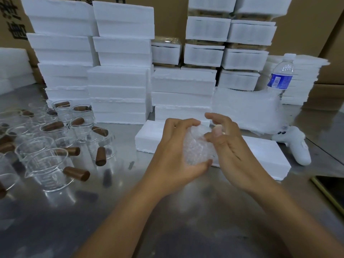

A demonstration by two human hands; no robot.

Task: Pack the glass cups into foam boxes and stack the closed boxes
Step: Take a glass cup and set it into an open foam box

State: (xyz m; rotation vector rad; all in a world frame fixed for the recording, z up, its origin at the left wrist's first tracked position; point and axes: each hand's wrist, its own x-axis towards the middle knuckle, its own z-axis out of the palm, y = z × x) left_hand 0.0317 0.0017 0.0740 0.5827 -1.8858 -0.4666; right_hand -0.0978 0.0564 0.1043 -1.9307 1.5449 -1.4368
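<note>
Two hands are meeting over the tabletop (pixel 186 211). The left hand (pixel 176 146) is clamping its grip round a bubble-wrap bundle (pixel 197 146), probably a wrapped cup. The right hand (pixel 229 142), at 3 o'clock of the bundle, is touching it with the thumb, its fingers loosely curled and apart. A foam box (pixel 260 153) is lying just beneath, its long axis running from 10 to 4 o'clock; its contents cannot be told. Unwrapped glass cups (pixel 46 164) are standing at 9 o'clock, nearer the left hand. Closed box stacks (pixel 119 94) are rising at 12 o'clock.
</note>
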